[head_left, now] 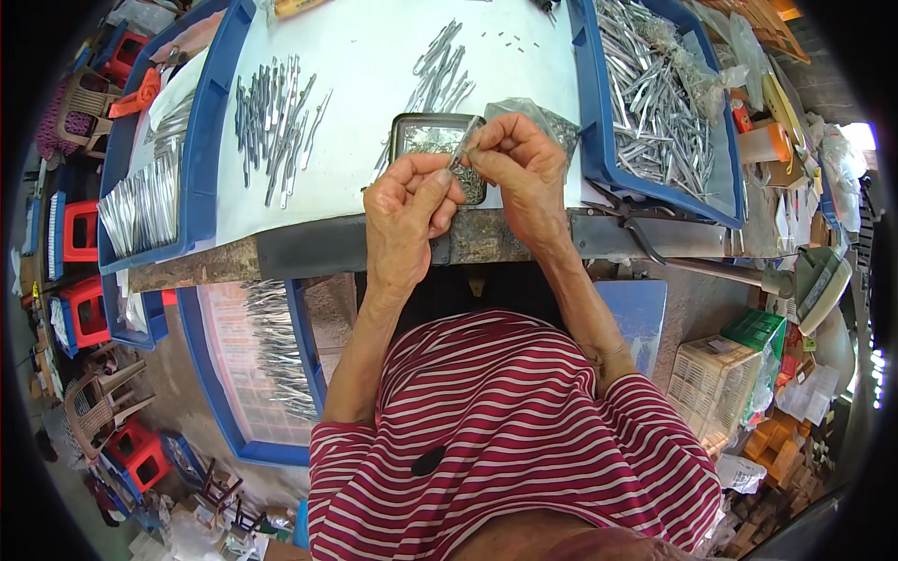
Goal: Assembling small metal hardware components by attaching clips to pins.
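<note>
Over the near edge of the table, my left hand (404, 220) and my right hand (531, 182) meet, fingers pinched together. Between them is a slim silvery metal piece (465, 136), slanting up and away; its lower end is partly covered by my fingertips. Just beneath my hands lies a small dark-rimmed tray (435, 116) holding many tiny metal bits, partly hidden by my fingers. Beyond it is a loose pile of slim metal pieces (440, 75). Another group of metal pieces (273, 117) is spread to the left on the white table surface (351, 56).
A blue crate (591, 112) heaped with metal pieces stands at right, with pliers (625, 208) at its near corner. Beside the small tray lies a plastic bag (559, 131). At left is another blue crate (198, 159) of stacked pieces. Below it sits a blue tray (213, 393).
</note>
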The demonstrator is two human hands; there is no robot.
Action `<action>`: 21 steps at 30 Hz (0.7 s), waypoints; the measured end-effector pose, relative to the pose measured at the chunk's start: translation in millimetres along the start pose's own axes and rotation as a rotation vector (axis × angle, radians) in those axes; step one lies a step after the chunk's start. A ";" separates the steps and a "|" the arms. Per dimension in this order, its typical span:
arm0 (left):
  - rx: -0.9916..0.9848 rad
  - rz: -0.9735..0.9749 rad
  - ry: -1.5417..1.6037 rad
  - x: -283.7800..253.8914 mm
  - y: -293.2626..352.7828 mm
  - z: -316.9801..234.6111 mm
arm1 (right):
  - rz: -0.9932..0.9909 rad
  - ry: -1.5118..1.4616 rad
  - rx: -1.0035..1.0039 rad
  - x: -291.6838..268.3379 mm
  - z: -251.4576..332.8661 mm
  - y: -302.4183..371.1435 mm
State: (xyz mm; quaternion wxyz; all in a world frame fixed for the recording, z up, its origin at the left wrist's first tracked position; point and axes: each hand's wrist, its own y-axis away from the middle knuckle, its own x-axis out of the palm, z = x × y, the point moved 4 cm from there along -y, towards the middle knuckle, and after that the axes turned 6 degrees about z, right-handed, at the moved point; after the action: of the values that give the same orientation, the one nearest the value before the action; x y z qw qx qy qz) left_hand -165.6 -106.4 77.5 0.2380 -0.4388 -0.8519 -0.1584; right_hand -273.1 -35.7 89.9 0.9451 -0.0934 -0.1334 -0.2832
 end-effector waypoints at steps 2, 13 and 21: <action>0.014 0.005 -0.010 0.0 -0.1 0.0 | -0.002 0.017 -0.014 -0.2 -0.2 0.2; 0.073 -0.060 -0.232 0.3 2.4 -4.7 | -0.044 0.124 -0.027 0.9 2.1 0.9; 0.100 -0.073 -0.208 4.2 4.8 -0.2 | -0.106 0.174 -0.100 5.4 -0.6 3.5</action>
State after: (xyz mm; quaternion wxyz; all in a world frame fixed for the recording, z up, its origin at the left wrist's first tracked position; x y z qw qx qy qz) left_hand -163.7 -101.0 80.3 0.1638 -0.4093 -0.8942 -0.0779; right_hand -266.7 -35.7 90.6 0.9310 -0.1085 -0.0412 -0.3462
